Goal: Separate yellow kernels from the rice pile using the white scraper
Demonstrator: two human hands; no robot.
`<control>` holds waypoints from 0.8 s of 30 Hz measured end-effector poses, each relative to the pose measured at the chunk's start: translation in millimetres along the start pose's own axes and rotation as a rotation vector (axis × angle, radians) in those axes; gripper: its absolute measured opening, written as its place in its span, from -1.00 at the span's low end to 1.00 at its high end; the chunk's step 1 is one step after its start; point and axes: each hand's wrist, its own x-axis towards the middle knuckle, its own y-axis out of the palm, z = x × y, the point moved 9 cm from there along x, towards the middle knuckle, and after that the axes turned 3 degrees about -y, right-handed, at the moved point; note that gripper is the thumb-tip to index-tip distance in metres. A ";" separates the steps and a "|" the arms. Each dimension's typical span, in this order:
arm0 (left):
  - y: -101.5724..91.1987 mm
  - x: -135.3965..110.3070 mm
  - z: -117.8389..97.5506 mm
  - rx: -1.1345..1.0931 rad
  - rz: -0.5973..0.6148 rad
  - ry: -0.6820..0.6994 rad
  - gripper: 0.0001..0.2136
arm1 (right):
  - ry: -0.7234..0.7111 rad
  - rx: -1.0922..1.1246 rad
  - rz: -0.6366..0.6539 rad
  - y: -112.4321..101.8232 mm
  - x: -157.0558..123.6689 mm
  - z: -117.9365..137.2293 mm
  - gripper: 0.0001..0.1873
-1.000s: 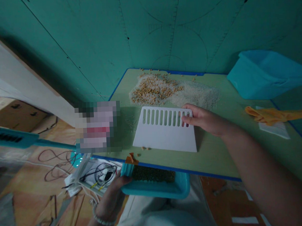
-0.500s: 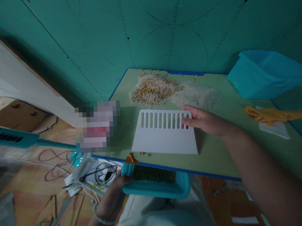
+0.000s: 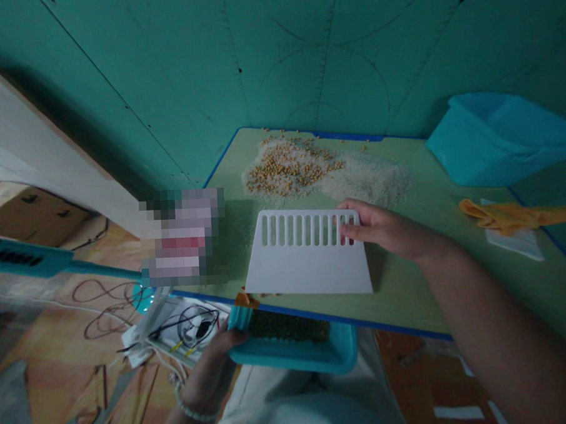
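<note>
My right hand (image 3: 363,224) grips the slotted end of a white plastic scraper (image 3: 309,270), fingers passing around its upper right corner. The scraper leans over the green tabletop, its wide straight edge near the front rim. Several yellow beans (image 3: 270,294) peek out by that edge, partly covered. Below the table edge, my left hand (image 3: 230,339) holds a teal tray (image 3: 294,356) by its left end. Dark green beans or grains (image 3: 288,326) lie in the tray. Farther back, a pile of yellow soybeans (image 3: 290,165) mixed with white rice (image 3: 370,177) spreads across the table.
On the right of the table (image 3: 422,293) stand a blue bin (image 3: 500,140) and an orange cloth (image 3: 499,215) over a white sheet. A blurred-out object (image 3: 185,238) sits at the left edge. Cables (image 3: 194,325) fill a white box below. A green wall (image 3: 277,68) rises behind.
The scraper has moved slightly toward me, its wide edge now covering part of the few beans near the front rim. The left hand and tray stay nearly still.
</note>
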 end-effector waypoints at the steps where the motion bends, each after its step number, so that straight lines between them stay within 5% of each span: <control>1: 0.0 -0.2 -0.4 -0.003 -0.001 0.001 -0.85 | 0.001 -0.003 -0.002 -0.1 -0.1 0.4 -0.80; 24: -0.1 2.3 2.8 0.015 -0.012 -0.004 -0.94 | 0.010 0.006 0.010 1.0 2.4 -3.4 -0.79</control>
